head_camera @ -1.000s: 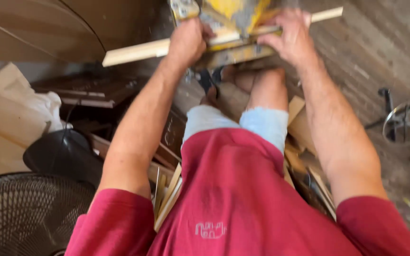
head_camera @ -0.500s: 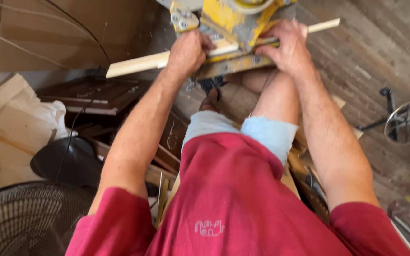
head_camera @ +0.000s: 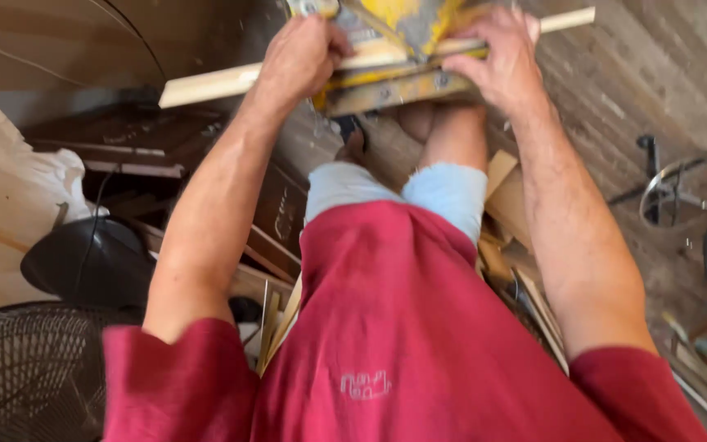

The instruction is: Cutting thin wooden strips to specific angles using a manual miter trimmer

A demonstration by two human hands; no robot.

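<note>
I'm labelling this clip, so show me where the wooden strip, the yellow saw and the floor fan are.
wooden strip (head_camera: 206,84), head view, bare left end
yellow saw (head_camera: 398,16), head view, yellow body between the hands
floor fan (head_camera: 26,376), head view, wire grille

Beneath you runs a floor of worn grey-brown wooden planks (head_camera: 656,90), lit evenly by soft daylight. At your lower left stands a black wire-grille fan (head_camera: 26,376), with crumpled cream cloth (head_camera: 18,188) above it. Offcuts of pale wood (head_camera: 505,176) litter the floor to your right.
</note>
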